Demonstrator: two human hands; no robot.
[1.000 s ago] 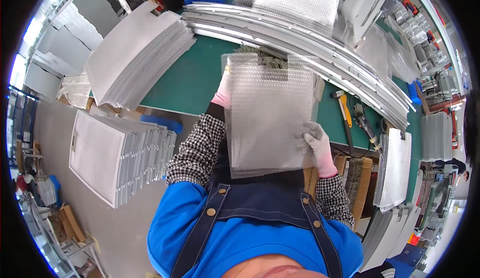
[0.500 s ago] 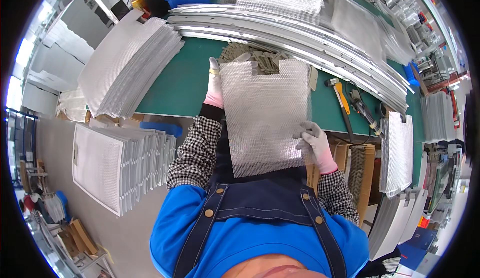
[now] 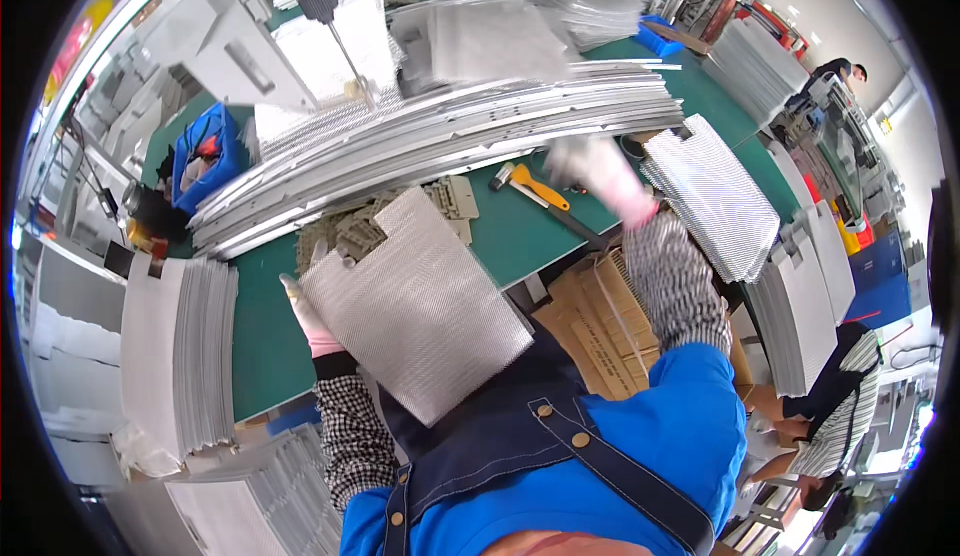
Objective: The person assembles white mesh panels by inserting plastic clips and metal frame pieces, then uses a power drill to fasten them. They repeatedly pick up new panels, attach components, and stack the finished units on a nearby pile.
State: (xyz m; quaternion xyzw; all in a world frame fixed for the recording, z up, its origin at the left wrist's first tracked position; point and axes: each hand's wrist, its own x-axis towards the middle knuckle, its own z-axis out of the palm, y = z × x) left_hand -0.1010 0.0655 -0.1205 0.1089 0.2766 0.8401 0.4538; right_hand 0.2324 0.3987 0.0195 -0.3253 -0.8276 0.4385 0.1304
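Note:
My left hand (image 3: 312, 318), in a pale glove with a pink cuff, holds a notched silver mesh sheet (image 3: 425, 306) by its left edge. The sheet is tilted in front of my apron. Beneath its far end lies a heap of small grey-beige plastic parts (image 3: 352, 236). Over the right of the green table, my right hand (image 3: 610, 178) is smeared by motion, so its fingers and anything in them cannot be made out. A hammer with a yellow and black handle (image 3: 538, 188) lies just left of it.
Long silver metal profiles (image 3: 450, 141) run across the table behind the parts. Stacks of mesh panels stand at the left (image 3: 180, 346) and right (image 3: 715, 196). A drill (image 3: 318, 1) hangs at the upper left, by a blue bin (image 3: 205, 156). Below the table edge is a cardboard box (image 3: 590, 331).
My right hand has let go of the mesh sheet and moved right over the table. The sheet has tilted in my left hand. The whole view has swung to the right.

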